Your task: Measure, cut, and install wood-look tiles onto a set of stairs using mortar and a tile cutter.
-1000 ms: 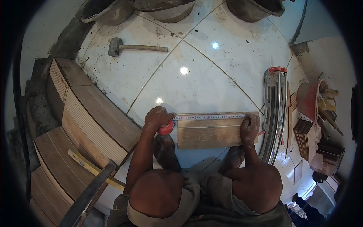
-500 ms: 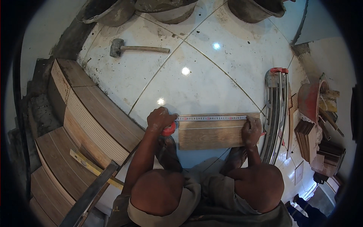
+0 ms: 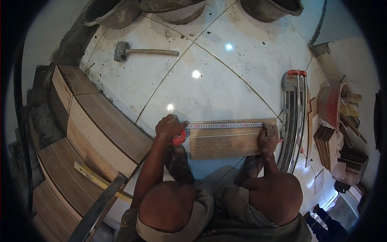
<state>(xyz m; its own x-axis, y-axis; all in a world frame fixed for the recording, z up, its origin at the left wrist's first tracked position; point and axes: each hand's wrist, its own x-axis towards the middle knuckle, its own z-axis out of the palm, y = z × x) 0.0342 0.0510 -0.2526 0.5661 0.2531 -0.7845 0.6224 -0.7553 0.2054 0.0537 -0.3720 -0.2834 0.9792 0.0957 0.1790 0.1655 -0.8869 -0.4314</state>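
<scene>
A wood-look tile (image 3: 225, 146) with a pale line along it lies across in front of my feet. The extended blade of a tape measure (image 3: 225, 126) runs along its far edge. Around the red case of the tape measure, just off the tile's left end, my left hand (image 3: 168, 128) is closed. My right hand (image 3: 267, 139) is closed at the tile's right end, its fingers pinching the blade against the tile. A small red tip shows beside that hand; what it belongs to is hidden.
A rubber mallet (image 3: 121, 51) lies on the white tiled floor beyond, below several mortar buckets (image 3: 266, 10). To the right stand a tile cutter (image 3: 294, 117), a red bucket (image 3: 328, 105) and stacked tiles (image 3: 324, 145). Tiled steps (image 3: 60, 163) with a yellow level (image 3: 92, 177) rise at left.
The view has shifted very slightly. Both hands, the tape measure and the tile keep nearly the same places relative to one another.
</scene>
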